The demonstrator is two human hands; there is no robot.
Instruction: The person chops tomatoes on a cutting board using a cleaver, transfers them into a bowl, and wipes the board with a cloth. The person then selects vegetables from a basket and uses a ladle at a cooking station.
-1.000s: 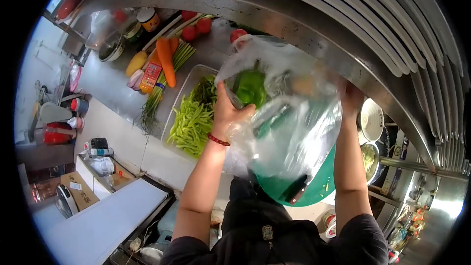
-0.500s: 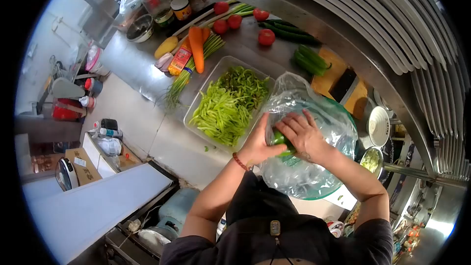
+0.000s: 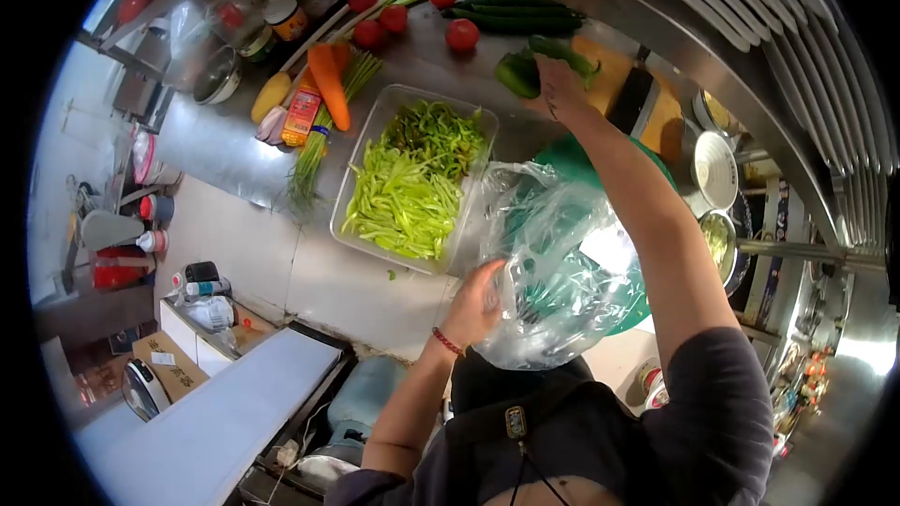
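Observation:
Low in the middle, my left hand (image 3: 475, 305) has its fingers closed on the edge of a clear plastic bag (image 3: 553, 272), which lies spread over a green round board (image 3: 633, 305). My right hand (image 3: 560, 89) reaches to the back of the counter and touches the green peppers (image 3: 518, 74) there; its fingertips are partly hidden, so its grip cannot be made out. Left of the bag stands a clear tub (image 3: 342, 223) of sliced light-green pepper (image 3: 403, 206) and darker strips.
Carrots (image 3: 328, 84), tomatoes (image 3: 461, 35), cucumbers (image 3: 516, 19) and scallions lie along the back. A knife (image 3: 630, 98) rests on a wooden board (image 3: 600, 61) at the right, near white bowls (image 3: 715, 169). Stacked plates (image 3: 834, 84) hang over the upper right.
My right hand has left the bag and moved up to the peppers at the back. My left hand remains at the bag's left edge, and the bag now lies flatter.

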